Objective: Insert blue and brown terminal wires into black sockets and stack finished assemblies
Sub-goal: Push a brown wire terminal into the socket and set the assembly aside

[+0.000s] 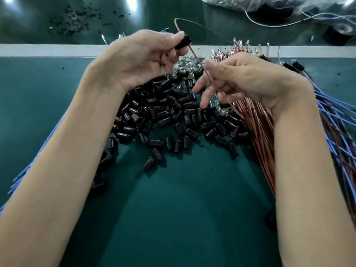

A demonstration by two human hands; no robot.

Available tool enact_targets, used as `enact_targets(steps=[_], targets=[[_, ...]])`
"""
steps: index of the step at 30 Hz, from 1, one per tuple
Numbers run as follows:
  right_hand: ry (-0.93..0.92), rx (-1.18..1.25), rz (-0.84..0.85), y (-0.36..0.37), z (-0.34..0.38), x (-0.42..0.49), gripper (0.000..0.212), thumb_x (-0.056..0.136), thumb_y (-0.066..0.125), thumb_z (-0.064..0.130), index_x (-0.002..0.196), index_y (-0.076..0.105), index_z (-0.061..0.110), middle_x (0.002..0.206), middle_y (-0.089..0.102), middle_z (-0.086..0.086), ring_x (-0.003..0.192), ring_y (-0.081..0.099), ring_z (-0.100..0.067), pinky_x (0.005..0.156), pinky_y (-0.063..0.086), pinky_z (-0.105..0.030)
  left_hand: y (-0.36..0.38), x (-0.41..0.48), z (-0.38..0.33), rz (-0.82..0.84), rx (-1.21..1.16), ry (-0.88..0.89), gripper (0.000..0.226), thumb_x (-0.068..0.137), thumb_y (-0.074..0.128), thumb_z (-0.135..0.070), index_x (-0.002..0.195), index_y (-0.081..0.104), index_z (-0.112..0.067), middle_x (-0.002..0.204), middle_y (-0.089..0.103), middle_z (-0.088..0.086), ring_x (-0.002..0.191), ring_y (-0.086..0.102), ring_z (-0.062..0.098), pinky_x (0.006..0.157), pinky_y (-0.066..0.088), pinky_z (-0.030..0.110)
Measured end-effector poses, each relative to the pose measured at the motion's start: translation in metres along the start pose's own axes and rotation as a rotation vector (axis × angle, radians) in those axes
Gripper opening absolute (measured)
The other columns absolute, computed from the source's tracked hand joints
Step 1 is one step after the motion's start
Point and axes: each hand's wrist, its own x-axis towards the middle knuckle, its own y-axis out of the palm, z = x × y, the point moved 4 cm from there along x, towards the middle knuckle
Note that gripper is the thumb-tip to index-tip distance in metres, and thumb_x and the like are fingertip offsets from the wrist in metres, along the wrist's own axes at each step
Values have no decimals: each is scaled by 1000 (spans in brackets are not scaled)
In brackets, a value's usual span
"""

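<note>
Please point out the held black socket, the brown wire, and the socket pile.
held black socket [184, 43], head view, its exposed body
brown wire [198, 59], head view, its straight stretch below the socket
socket pile [169, 112], head view, its middle

We look down on a workshop assembly station: a green-covered desk [183, 209] carries a loose heap of black sockets [173, 116] at the centre, bundled brown wires [258, 128] at 3 o'clock, blue wires [38, 157] at 8 o'clock, and a clear plastic bag [250, 4] at 1 o'clock.
</note>
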Motion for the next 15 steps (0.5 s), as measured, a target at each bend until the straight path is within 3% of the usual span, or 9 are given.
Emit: enact_targets(steps=[5, 7, 10, 15], targets=[[-84, 41, 125, 6, 0, 2, 19, 80, 64, 26, 82, 68, 7, 67, 70, -3, 50, 57, -7, 47, 46, -12, -3, -1, 0, -69, 153, 7, 20, 74, 66, -20, 92, 69, -11, 76, 71, -4, 65, 56, 1, 64, 45, 11], [-122, 143, 15, 4, 0, 7, 17, 80, 64, 24, 82, 66, 7, 69, 70, -3, 56, 62, -7, 53, 50, -11, -2, -1, 2, -64, 287, 1, 27, 71, 69, -18, 96, 70, -10, 76, 72, -5, 66, 59, 0, 68, 48, 11], [-209, 326, -234, -7, 1, 13, 11, 86, 64, 15, 85, 65, 4, 72, 71, -3, 67, 69, -11, 61, 53, -13, -1, -4, 3, -61, 486, -13, 16, 80, 69, -14, 96, 72, -13, 82, 74, -4, 73, 61, 2, 76, 50, 15], [-304, 352, -449, -9, 2, 16, 7, 90, 61, -1, 86, 64, 4, 76, 68, -4, 75, 72, -15, 72, 55, -18, 6, -9, 2, -27, 722, -2, 12, 90, 65, -20, 97, 73, -21, 92, 74, -3, 83, 61, 7, 80, 45, 22]])
